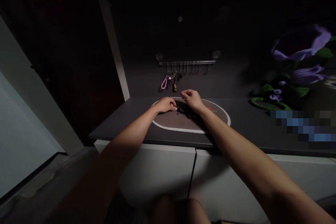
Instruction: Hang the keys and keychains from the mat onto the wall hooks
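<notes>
Both my arms reach forward over a dark countertop (pixel 236 126) to an oval grey mat with a white rim (pixel 181 128). My left hand (pixel 166 105) rests on the mat's left side with fingers curled in a pinch. My right hand (pixel 192 98) hovers just right of it, fingers also curled together. Between and below the hands lies a small dark bunch of keys (pixel 185 111) on the mat. In the dim light I cannot make out whether either hand grips anything.
On the wall behind, a hook rail (pixel 187 62) carries key bunches (pixel 173 78), one with a pink loop (pixel 164 83). Purple flowers and green leaves (pixel 299 59) stand at the right. White cabinet doors (pixel 162 171) sit below the counter; a white door frame (pixel 115 52) stands left.
</notes>
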`<state>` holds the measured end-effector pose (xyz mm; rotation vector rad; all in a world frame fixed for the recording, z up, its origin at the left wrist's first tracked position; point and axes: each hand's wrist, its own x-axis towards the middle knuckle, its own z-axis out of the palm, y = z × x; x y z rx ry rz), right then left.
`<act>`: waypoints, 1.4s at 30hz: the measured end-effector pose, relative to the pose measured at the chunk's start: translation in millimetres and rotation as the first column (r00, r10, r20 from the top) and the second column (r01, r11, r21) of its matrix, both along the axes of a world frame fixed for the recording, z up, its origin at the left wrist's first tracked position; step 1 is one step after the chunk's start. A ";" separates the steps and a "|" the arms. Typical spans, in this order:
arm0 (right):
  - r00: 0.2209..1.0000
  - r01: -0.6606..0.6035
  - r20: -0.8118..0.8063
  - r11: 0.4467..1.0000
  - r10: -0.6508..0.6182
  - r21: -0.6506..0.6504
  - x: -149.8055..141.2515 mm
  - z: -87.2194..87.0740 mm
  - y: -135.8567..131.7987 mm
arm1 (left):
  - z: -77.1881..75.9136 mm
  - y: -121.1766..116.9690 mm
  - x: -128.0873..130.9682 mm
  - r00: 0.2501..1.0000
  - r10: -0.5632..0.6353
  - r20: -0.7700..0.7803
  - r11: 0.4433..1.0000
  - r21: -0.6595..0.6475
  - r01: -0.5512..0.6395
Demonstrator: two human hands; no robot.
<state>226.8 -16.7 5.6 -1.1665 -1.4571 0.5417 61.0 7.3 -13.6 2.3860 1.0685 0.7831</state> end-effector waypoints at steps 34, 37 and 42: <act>0.961 0.004 0.275 0.997 -0.026 0.081 -6.3 2.0 -9.8 | 20.3 -12.8 10.9 0.768 0.208 0.605 0.932 -0.360 0.031; 0.957 -0.016 0.288 0.994 -0.015 0.106 -8.0 1.7 -12.1 | 21.3 -14.0 11.6 0.759 0.192 0.622 0.932 -0.358 0.059; 0.953 0.014 0.297 0.990 -0.056 0.142 -8.1 2.7 -15.7 | 22.0 -15.3 11.6 0.747 0.147 0.648 0.930 -0.349 0.120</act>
